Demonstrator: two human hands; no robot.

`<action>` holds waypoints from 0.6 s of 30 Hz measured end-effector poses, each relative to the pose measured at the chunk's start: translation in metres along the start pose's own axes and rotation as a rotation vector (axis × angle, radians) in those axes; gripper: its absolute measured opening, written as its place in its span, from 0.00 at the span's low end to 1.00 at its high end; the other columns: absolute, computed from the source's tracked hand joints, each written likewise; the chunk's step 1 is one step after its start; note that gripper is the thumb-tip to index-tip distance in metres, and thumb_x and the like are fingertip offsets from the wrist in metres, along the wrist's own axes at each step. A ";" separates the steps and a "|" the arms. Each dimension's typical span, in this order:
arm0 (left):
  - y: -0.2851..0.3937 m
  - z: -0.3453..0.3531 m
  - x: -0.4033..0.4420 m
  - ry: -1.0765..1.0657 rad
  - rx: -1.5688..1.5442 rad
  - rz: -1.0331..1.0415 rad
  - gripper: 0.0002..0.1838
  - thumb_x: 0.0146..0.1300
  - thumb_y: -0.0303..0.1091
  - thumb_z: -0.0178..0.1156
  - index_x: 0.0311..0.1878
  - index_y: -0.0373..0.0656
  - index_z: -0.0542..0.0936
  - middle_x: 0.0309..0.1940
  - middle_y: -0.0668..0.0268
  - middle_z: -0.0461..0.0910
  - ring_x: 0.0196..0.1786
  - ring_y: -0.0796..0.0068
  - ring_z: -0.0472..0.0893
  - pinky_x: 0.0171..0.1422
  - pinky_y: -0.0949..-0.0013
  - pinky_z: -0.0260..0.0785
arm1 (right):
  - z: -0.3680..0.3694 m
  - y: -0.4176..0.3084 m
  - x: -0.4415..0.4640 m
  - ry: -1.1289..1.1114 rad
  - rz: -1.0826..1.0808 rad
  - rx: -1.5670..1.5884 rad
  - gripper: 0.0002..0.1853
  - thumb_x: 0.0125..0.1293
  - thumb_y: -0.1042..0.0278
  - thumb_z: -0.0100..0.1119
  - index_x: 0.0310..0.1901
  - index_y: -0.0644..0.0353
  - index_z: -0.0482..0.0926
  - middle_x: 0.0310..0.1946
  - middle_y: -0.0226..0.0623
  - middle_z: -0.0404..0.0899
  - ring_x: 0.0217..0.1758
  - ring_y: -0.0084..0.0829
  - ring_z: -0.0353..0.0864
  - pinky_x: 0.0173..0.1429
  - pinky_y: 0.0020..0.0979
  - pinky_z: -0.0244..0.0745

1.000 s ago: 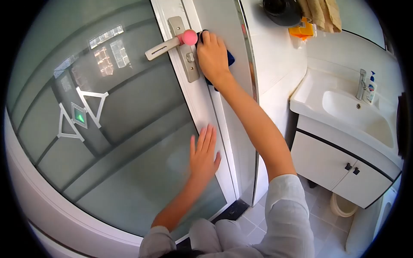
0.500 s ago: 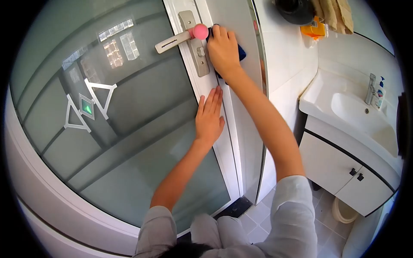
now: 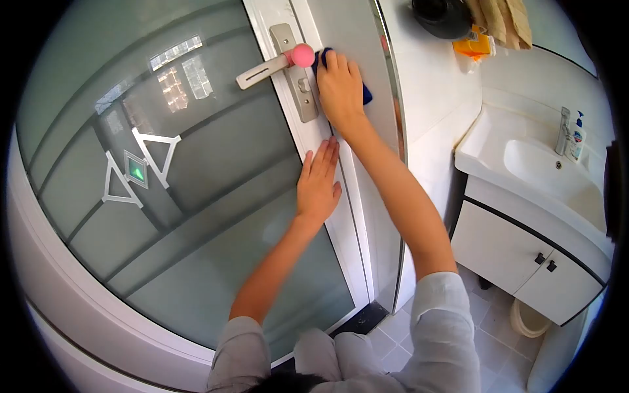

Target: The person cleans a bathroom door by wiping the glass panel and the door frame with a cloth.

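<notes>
My right hand (image 3: 341, 88) presses a dark blue cloth (image 3: 367, 95) against the white frame beside the door lock. Its fingers bend over the cloth, and only the cloth's edges show around them. Lower down, my left hand (image 3: 318, 187) lies flat on the white edge of the door (image 3: 354, 278), fingers stretched upward, holding nothing. Just left of the right hand is the metal lock plate (image 3: 308, 109) with its lever handle (image 3: 262, 72). A round pink bumper (image 3: 303, 56) sits at the handle's pivot end.
Frosted glass (image 3: 216, 262) with a white and green ornament (image 3: 136, 169) fills the door. To the right stand a white washbasin (image 3: 485, 141), a soap bottle (image 3: 576, 139) and a cabinet (image 3: 498, 242). A bucket (image 3: 527, 321) is under the cabinet. A dark object (image 3: 442, 16) and tan cloth (image 3: 504, 23) hang above.
My right hand and the blue cloth have slid slightly down along the frame. My left hand stays flat on the door edge. The view has shifted a little.
</notes>
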State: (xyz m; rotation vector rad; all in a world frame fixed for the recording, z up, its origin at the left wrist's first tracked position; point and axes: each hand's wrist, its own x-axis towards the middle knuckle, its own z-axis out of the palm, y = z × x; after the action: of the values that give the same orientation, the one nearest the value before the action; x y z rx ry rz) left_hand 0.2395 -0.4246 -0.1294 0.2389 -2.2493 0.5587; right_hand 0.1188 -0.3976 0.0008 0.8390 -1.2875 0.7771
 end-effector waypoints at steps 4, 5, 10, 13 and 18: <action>-0.002 0.002 -0.001 -0.019 0.000 0.000 0.40 0.46 0.34 0.60 0.65 0.39 0.58 0.67 0.64 0.53 0.71 0.70 0.47 0.73 0.61 0.38 | 0.011 -0.006 0.017 0.086 0.106 0.036 0.09 0.51 0.73 0.49 0.34 0.64 0.76 0.34 0.36 0.68 0.39 0.32 0.67 0.45 0.30 0.61; -0.004 0.002 -0.001 -0.018 0.000 -0.004 0.40 0.46 0.34 0.60 0.65 0.39 0.58 0.67 0.64 0.53 0.71 0.70 0.47 0.73 0.61 0.38 | 0.014 -0.004 0.015 0.153 0.105 0.053 0.09 0.51 0.73 0.49 0.34 0.64 0.76 0.34 0.36 0.69 0.39 0.33 0.67 0.45 0.30 0.61; -0.001 0.005 0.000 0.011 0.011 -0.008 0.40 0.45 0.33 0.61 0.64 0.38 0.58 0.67 0.63 0.54 0.71 0.70 0.49 0.73 0.61 0.38 | -0.011 0.007 -0.025 0.073 -0.014 0.037 0.09 0.51 0.74 0.50 0.33 0.65 0.76 0.32 0.36 0.68 0.39 0.33 0.67 0.44 0.31 0.62; -0.002 0.005 -0.002 0.023 0.051 0.003 0.39 0.45 0.34 0.61 0.64 0.37 0.60 0.66 0.61 0.56 0.71 0.69 0.49 0.73 0.61 0.37 | -0.021 0.003 -0.066 -0.132 -0.067 0.091 0.08 0.50 0.74 0.50 0.32 0.65 0.76 0.33 0.37 0.68 0.39 0.33 0.68 0.43 0.31 0.63; -0.004 0.004 -0.002 -0.012 0.015 0.017 0.39 0.46 0.33 0.60 0.64 0.37 0.59 0.67 0.62 0.54 0.71 0.68 0.48 0.73 0.61 0.38 | -0.008 0.000 -0.044 -0.080 -0.036 0.010 0.08 0.49 0.74 0.50 0.31 0.64 0.76 0.34 0.36 0.68 0.40 0.33 0.68 0.43 0.31 0.62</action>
State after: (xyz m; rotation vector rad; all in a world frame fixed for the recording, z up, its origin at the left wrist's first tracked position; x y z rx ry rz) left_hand 0.2401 -0.4303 -0.1320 0.2313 -2.2609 0.5849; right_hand 0.1176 -0.3922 -0.0437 0.9063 -1.3365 0.7280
